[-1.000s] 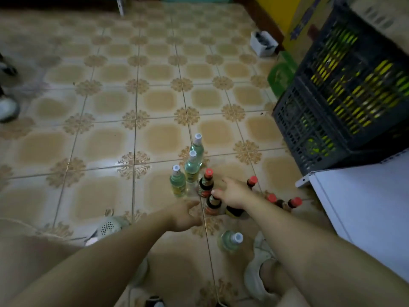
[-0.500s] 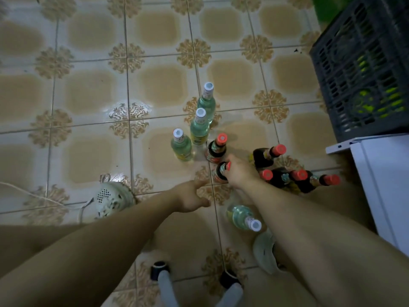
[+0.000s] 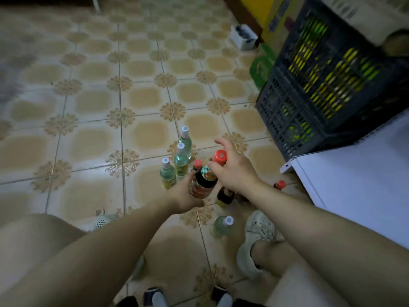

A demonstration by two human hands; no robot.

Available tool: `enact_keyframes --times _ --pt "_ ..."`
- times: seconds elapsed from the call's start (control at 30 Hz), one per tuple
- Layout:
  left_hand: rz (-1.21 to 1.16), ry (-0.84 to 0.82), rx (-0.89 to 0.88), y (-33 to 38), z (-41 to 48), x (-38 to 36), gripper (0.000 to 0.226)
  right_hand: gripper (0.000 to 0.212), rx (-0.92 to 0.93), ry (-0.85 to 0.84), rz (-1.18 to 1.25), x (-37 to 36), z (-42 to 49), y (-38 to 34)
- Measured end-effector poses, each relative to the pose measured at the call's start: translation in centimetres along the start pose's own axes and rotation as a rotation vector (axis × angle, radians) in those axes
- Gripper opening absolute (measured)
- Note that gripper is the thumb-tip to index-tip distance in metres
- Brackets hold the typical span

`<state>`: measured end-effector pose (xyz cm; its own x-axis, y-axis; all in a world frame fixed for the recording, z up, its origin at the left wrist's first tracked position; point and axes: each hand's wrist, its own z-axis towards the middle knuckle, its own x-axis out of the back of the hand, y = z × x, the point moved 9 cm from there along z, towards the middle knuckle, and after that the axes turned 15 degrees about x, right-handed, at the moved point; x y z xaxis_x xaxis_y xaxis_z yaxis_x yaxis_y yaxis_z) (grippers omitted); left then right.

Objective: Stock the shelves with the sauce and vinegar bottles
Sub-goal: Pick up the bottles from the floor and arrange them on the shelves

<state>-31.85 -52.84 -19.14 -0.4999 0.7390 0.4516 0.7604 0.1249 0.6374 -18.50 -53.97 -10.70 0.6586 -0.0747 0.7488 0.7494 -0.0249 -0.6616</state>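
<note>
1. Sauce bottle (image 3: 204, 180), dark with a red cap (image 3: 219, 156), is held in both hands and looks clear of the floor (image 3: 88, 140), tilted with the cap toward 1 o'clock.
2. The right hand (image 3: 234, 171) pinches the neck just under the cap. The left hand (image 3: 184, 191) curls round the lower body from the 8 o'clock side.
3. Step in hand, as I judge it: picking up one bottle to carry it to the shelf (image 3: 354, 185), the white surface at 3 o'clock of the bottle.
4. Three vinegar bottles (image 3: 181, 160) stand upright in a row from 10 to 12 o'clock of it, close by. A fourth vinegar bottle (image 3: 221, 227) lies on its side at about 5 o'clock.
5. More sauce bottles (image 3: 225, 196) sit under the right wrist, partly hidden, so I cannot count them.
6. A dark crate (image 3: 321, 85) stands at 2 o'clock, beyond the shelf edge.
7. The next move probably calls for swinging the bottle toward 3 o'clock, clearing the shelf's near corner, then setting it down upright. One hand could take the weight and free the other for a second bottle.
8. Risk: a low swing could clip the standing vinegar bottles.
</note>
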Motion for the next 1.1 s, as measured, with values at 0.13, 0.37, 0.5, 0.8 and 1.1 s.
enact_keyframes --times 0.13,0.37,0.5,0.8,1.1 --pt "-0.175 0.074 -0.236 5.2 -5.4 3.0 0.097 0.05 0.088 0.297 0.204 8.5 -1.8 -6.2" --pt "-0.314 0.119 -0.543 14.7 -15.9 6.1 0.094 0.039 0.242 0.747 0.407 22.2 -5.5 -15.8" --pt "-0.447 0.062 -0.646 18.7 -21.4 6.4 0.086 0.035 0.253 0.819 0.472 27.5 -7.9 -19.2" --pt "-0.733 -0.325 -0.714 24.8 -27.3 2.5 0.076 0.047 0.264 0.685 0.413 30.6 -13.0 -20.0" --pt "-0.544 -0.477 -0.774 31.3 -28.6 0.5 0.066 0.033 0.206 0.832 0.316 36.7 -18.0 -17.9"
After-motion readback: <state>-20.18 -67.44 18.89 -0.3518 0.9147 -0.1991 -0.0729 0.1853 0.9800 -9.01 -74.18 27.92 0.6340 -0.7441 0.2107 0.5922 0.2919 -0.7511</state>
